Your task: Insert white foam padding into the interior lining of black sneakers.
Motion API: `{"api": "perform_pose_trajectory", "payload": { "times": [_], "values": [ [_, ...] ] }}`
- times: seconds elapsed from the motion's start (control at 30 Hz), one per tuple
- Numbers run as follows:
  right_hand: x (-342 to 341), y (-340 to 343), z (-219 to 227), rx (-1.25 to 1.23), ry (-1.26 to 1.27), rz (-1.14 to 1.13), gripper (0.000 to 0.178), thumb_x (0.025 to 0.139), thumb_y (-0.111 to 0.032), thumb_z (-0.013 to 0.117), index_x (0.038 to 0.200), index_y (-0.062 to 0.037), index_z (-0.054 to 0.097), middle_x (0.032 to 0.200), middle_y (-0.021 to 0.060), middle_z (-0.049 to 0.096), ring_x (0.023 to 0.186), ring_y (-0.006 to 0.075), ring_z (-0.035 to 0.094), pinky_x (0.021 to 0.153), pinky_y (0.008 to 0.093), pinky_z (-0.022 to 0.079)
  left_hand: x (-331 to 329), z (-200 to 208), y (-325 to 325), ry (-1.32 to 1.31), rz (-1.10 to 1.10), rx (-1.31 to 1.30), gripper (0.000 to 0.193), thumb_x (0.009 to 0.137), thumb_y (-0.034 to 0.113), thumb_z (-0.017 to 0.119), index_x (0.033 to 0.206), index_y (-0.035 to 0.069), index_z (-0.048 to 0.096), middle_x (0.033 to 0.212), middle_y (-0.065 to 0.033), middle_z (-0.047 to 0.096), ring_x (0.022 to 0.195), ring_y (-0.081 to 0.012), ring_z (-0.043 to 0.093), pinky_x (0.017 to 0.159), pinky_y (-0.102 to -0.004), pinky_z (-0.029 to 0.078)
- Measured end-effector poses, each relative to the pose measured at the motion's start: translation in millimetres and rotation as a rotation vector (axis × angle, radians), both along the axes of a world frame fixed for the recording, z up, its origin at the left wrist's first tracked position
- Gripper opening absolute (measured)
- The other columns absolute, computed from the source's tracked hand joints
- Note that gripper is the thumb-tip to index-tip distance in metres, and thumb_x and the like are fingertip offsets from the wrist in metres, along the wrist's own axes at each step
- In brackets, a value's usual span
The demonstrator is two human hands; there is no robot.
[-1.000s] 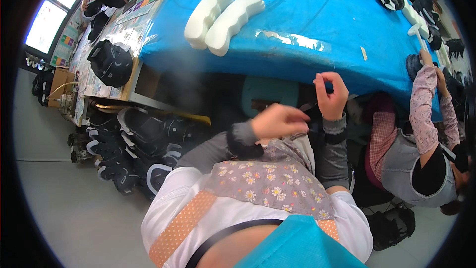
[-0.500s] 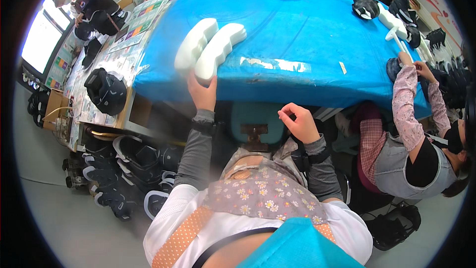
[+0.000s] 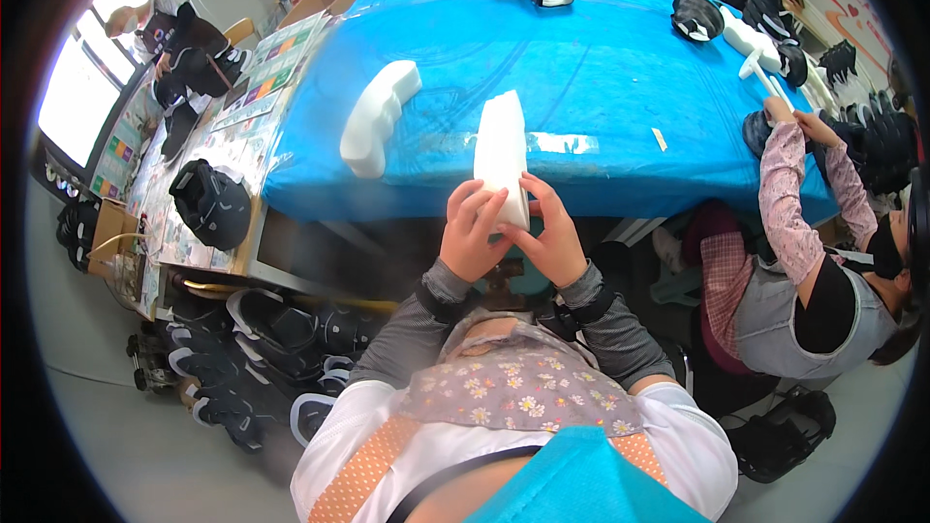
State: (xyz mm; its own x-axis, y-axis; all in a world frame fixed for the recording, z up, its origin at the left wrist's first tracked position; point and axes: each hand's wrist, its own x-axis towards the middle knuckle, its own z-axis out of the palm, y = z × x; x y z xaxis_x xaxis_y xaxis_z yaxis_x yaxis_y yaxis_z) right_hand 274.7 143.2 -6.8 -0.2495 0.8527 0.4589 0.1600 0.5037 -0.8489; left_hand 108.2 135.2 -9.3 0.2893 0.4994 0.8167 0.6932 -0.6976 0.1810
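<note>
Between my two hands, over the near edge of the blue-covered table (image 3: 581, 48), is a white foam-like piece (image 3: 502, 150) with its long end pointing away from me. My left hand (image 3: 473, 228) grips its near end from the left side. The fingers of my right hand (image 3: 550, 237) close on the same end from the right, thumb underneath. A second white wavy-edged piece (image 3: 380, 121) lies alone on the table to the left of my hands.
A co-worker (image 3: 814, 300) sits at the right, hands on a dark shoe-like item. Black padded gear (image 3: 208, 203) lies on the paper-covered side table (image 3: 194, 242) at left. Dark boots (image 3: 223, 383) crowd the floor below it. A clear tape strip (image 3: 572, 143) marks the cover.
The right one of the two white pieces has left the table; my left hand has brought it rightward to the middle. My right hand has come in and taken hold of it too.
</note>
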Motion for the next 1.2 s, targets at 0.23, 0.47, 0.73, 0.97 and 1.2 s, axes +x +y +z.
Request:
{"api": "perform_pose_trajectory", "payload": {
  "times": [0.23, 0.47, 0.73, 0.97, 1.2],
  "values": [
    [-1, -7, -2, 0.159, -0.120, -0.076, 0.049, 0.085, -0.017, 0.068, 0.127, -0.0018, 0.049, 0.126, 0.0237, 0.053, 0.111, 0.0366, 0.057, 0.089, 0.0360, 0.049, -4, -6, -6, -0.084, -0.003, -0.007, 0.065, 0.060, 0.004, 0.077, 0.122, 0.008, 0.055, 0.113, -0.0089, 0.052, 0.112, -0.0355, 0.047, 0.089, -0.0432, 0.047],
    [3, -4, -12, 0.213, -0.049, -0.081, 0.034, 0.087, -0.009, 0.062, 0.120, -0.0012, 0.055, 0.114, 0.0211, 0.061, 0.103, 0.0365, 0.060, 0.083, 0.0365, 0.051, -5, -12, -5, -0.059, -0.024, -0.039, 0.069, 0.058, 0.001, 0.075, 0.124, 0.006, 0.053, 0.114, -0.0113, 0.052, 0.112, -0.0358, 0.047, 0.091, -0.0434, 0.045],
    [69, 29, -27, 0.070, 0.140, -0.697, 0.024, 0.098, -0.022, 0.050, 0.100, 0.0007, 0.057, 0.080, 0.0145, 0.065, 0.074, 0.0249, 0.066, 0.065, 0.0358, 0.048, -39, -17, 5, -0.350, 0.320, -0.030, 0.045, 0.065, -0.003, 0.067, 0.108, 0.007, 0.063, 0.111, -0.0145, 0.044, 0.108, -0.0351, 0.049, 0.090, -0.0420, 0.044],
    [135, 23, -8, -0.063, 0.840, -0.609, 0.033, 0.101, -0.023, 0.043, 0.115, 0.0060, 0.048, 0.108, 0.0180, 0.057, 0.088, 0.0243, 0.061, 0.077, 0.0351, 0.054, -90, -5, 34, -0.574, 0.516, -0.021, 0.043, 0.070, 0.008, 0.072, 0.112, 0.006, 0.061, 0.115, -0.0148, 0.047, 0.107, -0.0306, 0.049, 0.092, -0.0378, 0.043],
    [119, 3, 9, -0.186, 0.784, -0.405, 0.035, 0.099, -0.028, 0.047, 0.116, 0.0025, 0.050, 0.105, 0.0137, 0.060, 0.083, 0.0206, 0.062, 0.076, 0.0321, 0.053, -99, -7, 85, -0.597, 0.567, -0.020, 0.044, 0.069, 0.012, 0.074, 0.111, 0.006, 0.061, 0.117, -0.0154, 0.050, 0.112, -0.0328, 0.046, 0.094, -0.0401, 0.042]
  ]
}}
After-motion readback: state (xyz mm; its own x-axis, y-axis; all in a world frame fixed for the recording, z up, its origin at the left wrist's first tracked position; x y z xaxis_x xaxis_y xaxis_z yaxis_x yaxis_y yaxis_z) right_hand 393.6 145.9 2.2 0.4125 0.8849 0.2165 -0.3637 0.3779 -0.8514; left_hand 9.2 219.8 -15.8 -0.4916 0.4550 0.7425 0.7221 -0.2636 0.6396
